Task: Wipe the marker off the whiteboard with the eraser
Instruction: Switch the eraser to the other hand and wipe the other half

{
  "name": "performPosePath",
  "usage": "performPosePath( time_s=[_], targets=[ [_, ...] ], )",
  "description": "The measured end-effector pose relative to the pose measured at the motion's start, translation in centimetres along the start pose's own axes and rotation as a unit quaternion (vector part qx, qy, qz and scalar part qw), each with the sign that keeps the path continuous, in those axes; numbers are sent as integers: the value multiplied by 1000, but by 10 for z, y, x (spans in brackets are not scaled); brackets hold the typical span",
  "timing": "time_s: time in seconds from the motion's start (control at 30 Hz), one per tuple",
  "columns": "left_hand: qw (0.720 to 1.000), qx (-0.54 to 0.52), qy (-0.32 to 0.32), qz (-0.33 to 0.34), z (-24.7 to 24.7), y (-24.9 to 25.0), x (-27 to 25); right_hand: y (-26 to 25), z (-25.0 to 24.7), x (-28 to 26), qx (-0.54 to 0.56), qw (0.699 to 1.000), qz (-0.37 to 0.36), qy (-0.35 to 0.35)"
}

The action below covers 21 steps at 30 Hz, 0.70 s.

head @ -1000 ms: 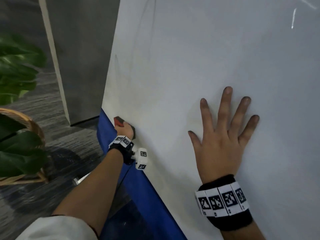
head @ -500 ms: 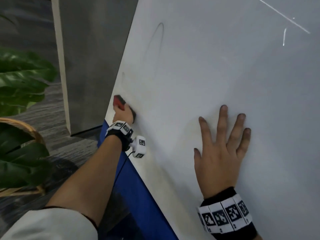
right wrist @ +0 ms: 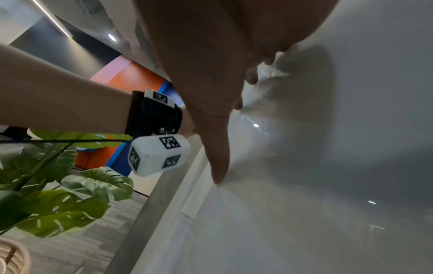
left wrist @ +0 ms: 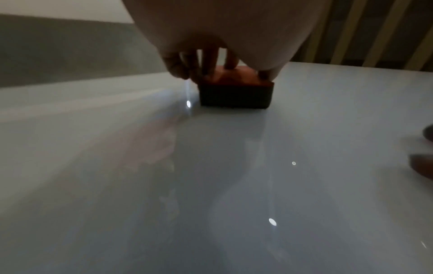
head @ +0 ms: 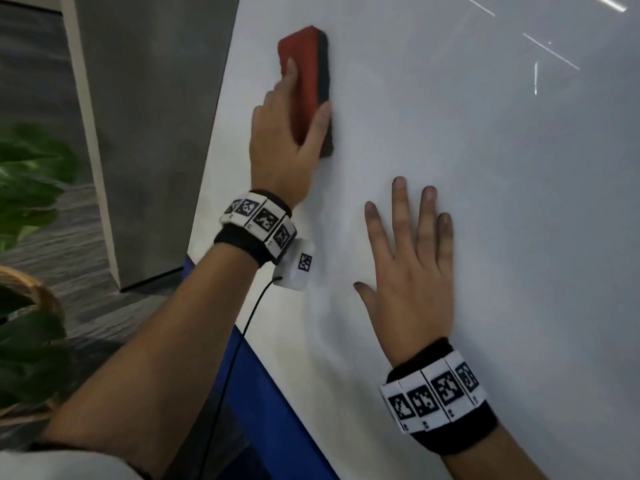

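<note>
Since the earlier frames the left hand has dragged the eraser way up the whiteboard, from down near the blue bottom edge to a spot high along the board's left side, and the faint marker lines that were up there don't show anymore. Right hand hasn't really budged.

Left hand grips the eraser now: thumb along its right side, the other fingers curled over the red back and down the far side. From the left wrist view the dark felt side sits flat against the board, red part under the fingertips. It's a bit motion-blurred in the head view.

Right hand is just below and to the right of the left one, palm flat on the board, fingers straight and spread, holding nothing. Fingertips look a bit smudged dark. In the right wrist view the thumb presses on the glossy board.

Both wrists have black bands with white tag squares, and a little white tagged box with a thin black cable hangs off the left wrist. Off to the left of the left arm there's a big leafy plant in a woven basket, grey floor, and a grey panel beyond the board's left edge. A few ceiling lights reflect in the board up right of the hands.
</note>
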<state>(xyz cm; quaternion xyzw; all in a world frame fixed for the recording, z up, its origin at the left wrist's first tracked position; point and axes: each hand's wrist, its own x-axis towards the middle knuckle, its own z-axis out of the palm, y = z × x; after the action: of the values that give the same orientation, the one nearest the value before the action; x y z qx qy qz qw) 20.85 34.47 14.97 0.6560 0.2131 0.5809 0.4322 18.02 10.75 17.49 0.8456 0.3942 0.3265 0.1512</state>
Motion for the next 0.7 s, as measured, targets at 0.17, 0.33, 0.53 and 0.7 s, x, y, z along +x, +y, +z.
performPosePath(
  time_s=[0.17, 0.33, 0.53, 0.7],
  targets=[
    [979, 12, 52, -198, -17, -69, -2, 8, -3, -5, 16, 1000, -19, -1],
    [857, 95, -53, -503, -38, -161, -64, 9, -2, -5, -10, 999, -24, -27],
    [871, 100, -49, -478, -27, -115, -74, 6, -2, -3, -18, 999, -23, -41],
    [986, 85, -13, -145, -10, -25, -49, 6, -4, -3, -8, 999, -18, -45]
  ],
)
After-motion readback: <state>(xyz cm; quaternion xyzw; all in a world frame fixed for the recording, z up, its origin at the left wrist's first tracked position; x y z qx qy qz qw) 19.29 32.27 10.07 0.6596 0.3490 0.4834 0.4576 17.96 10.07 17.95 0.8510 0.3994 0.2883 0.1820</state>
